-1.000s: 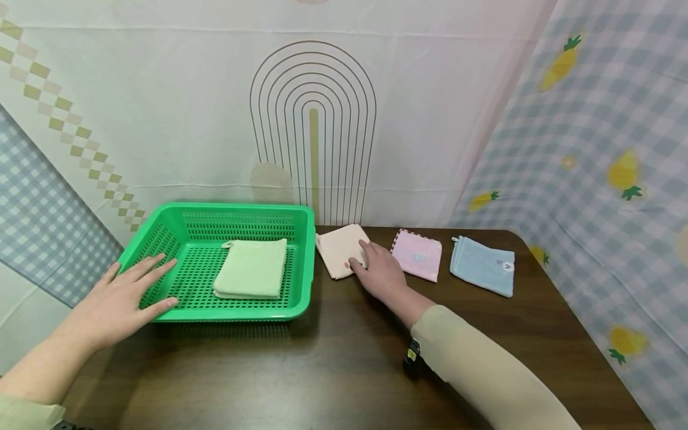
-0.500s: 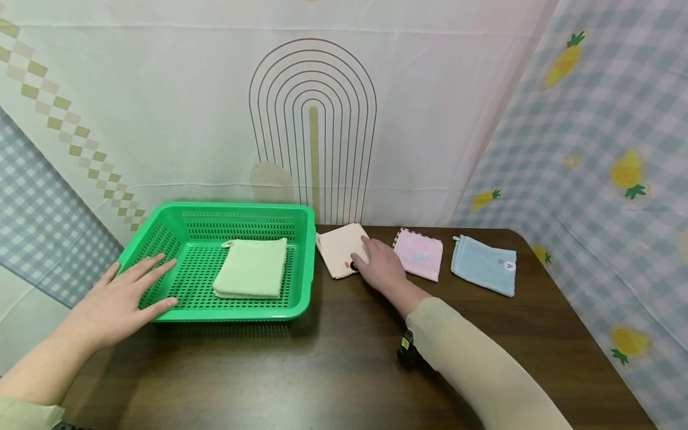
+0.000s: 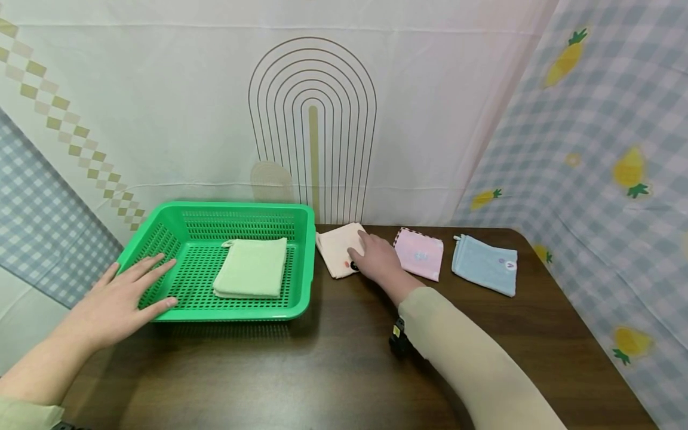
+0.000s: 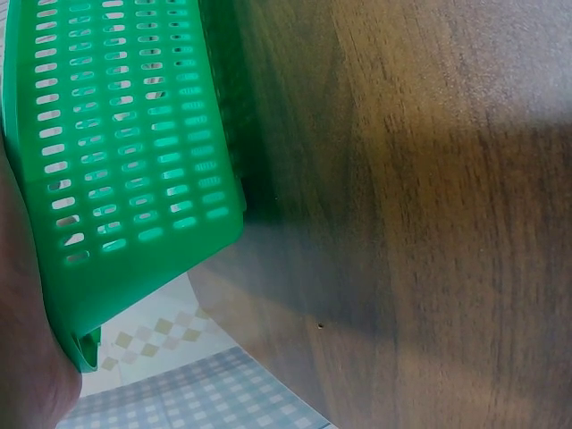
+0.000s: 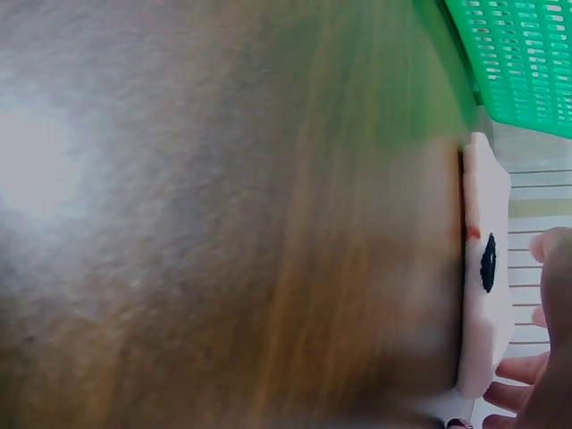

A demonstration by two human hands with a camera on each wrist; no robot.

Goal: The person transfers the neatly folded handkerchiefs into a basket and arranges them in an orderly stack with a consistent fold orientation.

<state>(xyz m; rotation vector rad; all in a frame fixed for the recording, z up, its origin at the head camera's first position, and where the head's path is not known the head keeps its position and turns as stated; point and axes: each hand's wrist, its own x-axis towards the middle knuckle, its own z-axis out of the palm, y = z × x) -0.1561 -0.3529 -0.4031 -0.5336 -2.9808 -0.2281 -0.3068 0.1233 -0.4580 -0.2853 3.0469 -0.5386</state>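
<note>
At the left, my left hand (image 3: pixel 120 298) rests over the near-left corner of the green plastic basket (image 3: pixel 231 313), its fingers spread across the rim. In the basket lies a folded pale green towel (image 3: pixel 251 269). To the basket's right a folded cream towel (image 3: pixel 340 251) lies flat on the table. My right hand (image 3: pixel 378 260) is over its right side. In the right wrist view the thumb stands apart from the cream towel (image 5: pixel 487 295), while the other fingertips (image 5: pixel 517 368) are by its edge; whether they touch it I cannot tell.
A folded pink towel (image 3: pixel 419 255) lies just right of my right hand, and a folded blue towel (image 3: pixel 484 266) lies further right. All sit near the back of the dark wooden table (image 3: pixel 333 358). A white patterned cloth (image 3: pixel 441 119) hangs behind, with a checked cloth (image 3: pixel 591 209) at the right.
My right hand and forearm have shifted slightly left and the hand has turned a little over the cream towel. My left hand, the basket and the towels stay put.
</note>
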